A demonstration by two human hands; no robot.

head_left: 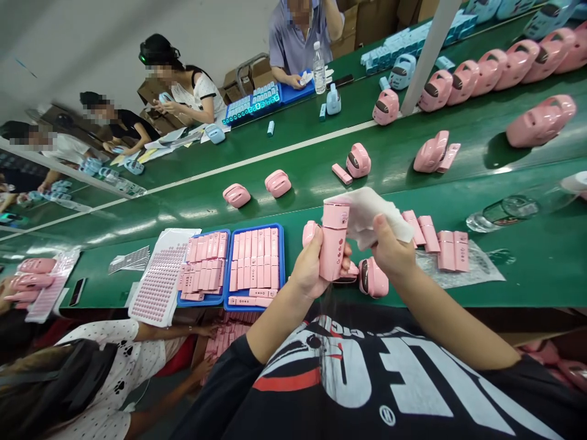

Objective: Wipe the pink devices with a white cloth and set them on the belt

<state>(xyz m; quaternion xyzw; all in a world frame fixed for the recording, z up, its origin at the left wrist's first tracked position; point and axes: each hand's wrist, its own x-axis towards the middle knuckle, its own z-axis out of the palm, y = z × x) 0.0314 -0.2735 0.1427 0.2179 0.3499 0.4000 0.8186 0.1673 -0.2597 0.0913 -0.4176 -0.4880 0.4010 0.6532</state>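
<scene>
My left hand [313,264] is closed around a pink oblong plastic part [334,242] with small buttons on its face, held upright over the near edge of the green bench [527,256]. My right hand [391,249] pinches a white cloth [367,214] pressed against the top of that part. Just below my hands, two pink rounded devices [372,278] lie on the bench. To the right, several pink flat parts [440,241] rest on a clear plastic sheet.
Two blue trays [280,256] of pink parts sit at left, beside a white sheet of pink stickers [158,278]. Pink devices [358,160] ride the green conveyor belt. A clear water bottle [509,211] lies at right. Other people work across the belt and at my left.
</scene>
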